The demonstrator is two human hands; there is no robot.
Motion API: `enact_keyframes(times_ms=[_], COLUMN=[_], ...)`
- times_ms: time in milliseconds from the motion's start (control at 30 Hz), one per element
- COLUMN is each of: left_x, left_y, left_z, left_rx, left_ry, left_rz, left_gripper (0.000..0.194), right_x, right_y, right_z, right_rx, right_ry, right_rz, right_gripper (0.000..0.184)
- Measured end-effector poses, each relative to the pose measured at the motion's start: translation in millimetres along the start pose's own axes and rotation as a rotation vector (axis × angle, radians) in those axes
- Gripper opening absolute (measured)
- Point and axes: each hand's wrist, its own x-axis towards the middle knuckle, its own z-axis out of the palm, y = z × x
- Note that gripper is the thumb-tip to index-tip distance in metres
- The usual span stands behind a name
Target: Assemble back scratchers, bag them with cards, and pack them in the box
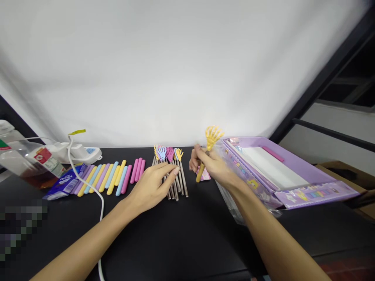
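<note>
My right hand (215, 164) is closed round a yellow back scratcher (211, 141), held upright and tilted, with its claw head at the top and a yellow grip below. My left hand (152, 182) lies palm down with extended fingers over a bunch of metal-rod back scratchers (182, 177); whether it touches them I cannot tell. Their small claw heads are yellow, blue and pink and point to the wall. Left of that hand, several coloured grip sleeves (109, 179) lie in a row. A small pink card (206, 175) lies behind my right hand, partly hidden.
On the right stands an open purple display box (295, 164) with a pink sleeve inside and clear plastic around it. A white cable (101, 203) crosses the black table from a power strip (90, 153). A bottle (32, 164) and a blue packet (66, 183) are at the left.
</note>
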Motion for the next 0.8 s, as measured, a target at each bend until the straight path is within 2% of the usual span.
enact_keyframes(times_ms=[100,167,267,367,467,600,667,800], left_x=[-0.6,-0.5,0.2,1.0,1.7,2.5,2.9,3.6], left_y=[0.9,3.6,10.1,16.1,17.1,10.9,7.3,3.9], left_z=[1.9,2.9,3.2,2.3,-0.1,-6.9,-11.6,-17.1], left_rx=[-0.017,-0.039,-0.115,-0.205,-0.305,-0.442,-0.339,0.112], left_ry=[0.026,0.040,0.021,-0.004,-0.013,-0.104,-0.111,-0.028], left_rz=[0.008,0.005,0.002,-0.015,-0.071,-0.152,-0.141,-0.076], left_gripper=[0.031,0.030,0.031,0.032,0.032,0.037,0.035,0.029], right_x=[-2.7,-6.4,-10.5,-10.1,-6.1,-0.5,1.6,3.6], right_y=[-5.9,-10.7,-14.8,-14.8,-12.0,-5.3,-1.9,1.4], right_z=[2.5,5.0,11.4,18.5,20.8,14.6,10.7,14.0], right_rx=[-0.067,-0.069,0.169,0.365,0.359,0.350,0.374,0.363], right_ry=[0.191,0.246,0.194,0.125,0.109,0.157,0.170,0.216], right_rz=[-0.079,-0.129,-0.118,-0.091,-0.105,-0.098,-0.060,-0.039], right_gripper=[0.067,0.067,0.063,0.046,0.039,0.038,0.038,0.035])
